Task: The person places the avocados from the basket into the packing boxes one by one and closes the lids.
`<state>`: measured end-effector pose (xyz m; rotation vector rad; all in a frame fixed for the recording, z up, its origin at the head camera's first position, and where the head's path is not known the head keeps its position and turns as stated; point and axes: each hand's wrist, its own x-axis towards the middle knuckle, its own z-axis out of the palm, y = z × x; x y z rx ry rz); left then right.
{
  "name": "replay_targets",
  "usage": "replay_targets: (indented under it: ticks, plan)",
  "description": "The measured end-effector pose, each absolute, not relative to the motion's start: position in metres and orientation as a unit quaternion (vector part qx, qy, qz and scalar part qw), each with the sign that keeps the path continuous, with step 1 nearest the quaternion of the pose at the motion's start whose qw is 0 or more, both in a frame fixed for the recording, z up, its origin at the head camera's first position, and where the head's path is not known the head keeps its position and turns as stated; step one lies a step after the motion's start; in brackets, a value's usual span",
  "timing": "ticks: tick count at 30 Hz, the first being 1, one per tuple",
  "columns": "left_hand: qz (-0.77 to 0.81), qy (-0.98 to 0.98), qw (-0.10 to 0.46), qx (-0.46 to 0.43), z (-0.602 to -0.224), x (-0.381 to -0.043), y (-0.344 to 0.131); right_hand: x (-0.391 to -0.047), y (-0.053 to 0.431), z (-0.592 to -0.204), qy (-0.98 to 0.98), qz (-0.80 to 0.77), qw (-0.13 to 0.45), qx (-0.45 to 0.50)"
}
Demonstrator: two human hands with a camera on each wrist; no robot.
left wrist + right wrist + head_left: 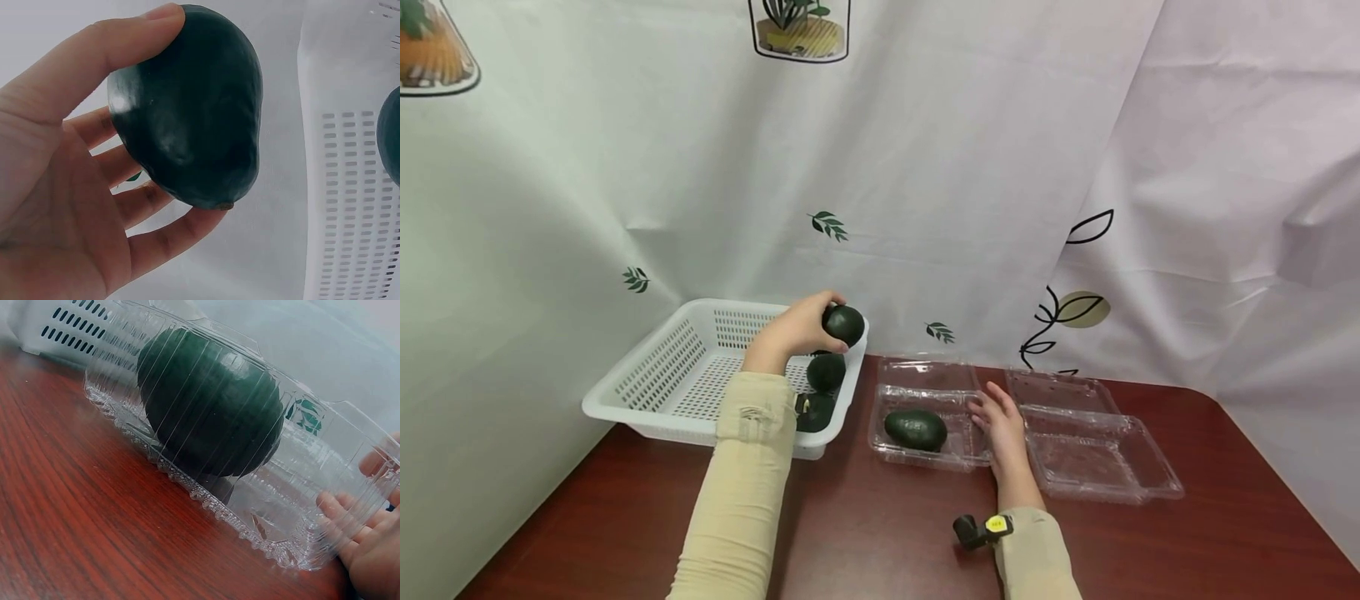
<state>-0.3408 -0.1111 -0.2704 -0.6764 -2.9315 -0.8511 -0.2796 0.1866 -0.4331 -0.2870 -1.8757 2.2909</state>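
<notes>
My left hand [801,325] grips a dark green avocado [843,324] above the right end of a white slotted basket [647,421]. In the left wrist view the thumb lies over the top of this avocado [194,112], with the fingers curled behind and under it. Another avocado [916,430] lies on its side in the left part of a clear plastic clamshell box [958,457], whose lid leans back. At that box's right end, my right hand [1006,429] touches the wall with loosely spread fingers; the right wrist view shows fingertips [331,505] against the plastic.
Inside the basket, more avocados [826,372] sit along its right side. A second clear clamshell box [1090,467] stands with its lid raised, right of my right hand. Behind the brown table [865,533] hangs a white patterned cloth [925,208].
</notes>
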Motion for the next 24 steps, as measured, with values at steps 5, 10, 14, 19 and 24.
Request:
replay_targets:
  ticks: [5, 10, 14, 19, 24]
  plan:
    - [-0.274, -0.937, 0.004, -0.218, -0.27, -0.34, -0.11, -0.281, 0.186, -0.433, -0.627, 0.769, 0.084, -0.094]
    - [-0.27, -0.936, 0.007, -0.225, -0.268, -0.339, -0.104, -0.281, 0.186, -0.434, -0.629, 0.766, 0.089, -0.097]
    - [-0.265, -0.935, 0.009, -0.235, -0.267, -0.338, -0.098, -0.281, 0.187, -0.434, -0.633, 0.763, 0.089, -0.097]
    - [-0.263, -0.933, 0.01, -0.245, -0.268, -0.338, -0.09, -0.28, 0.187, -0.434, -0.632, 0.764, 0.088, -0.096]
    - [-0.258, -0.933, 0.011, -0.252, -0.267, -0.335, -0.083, -0.279, 0.186, -0.433, -0.629, 0.766, 0.087, -0.096]
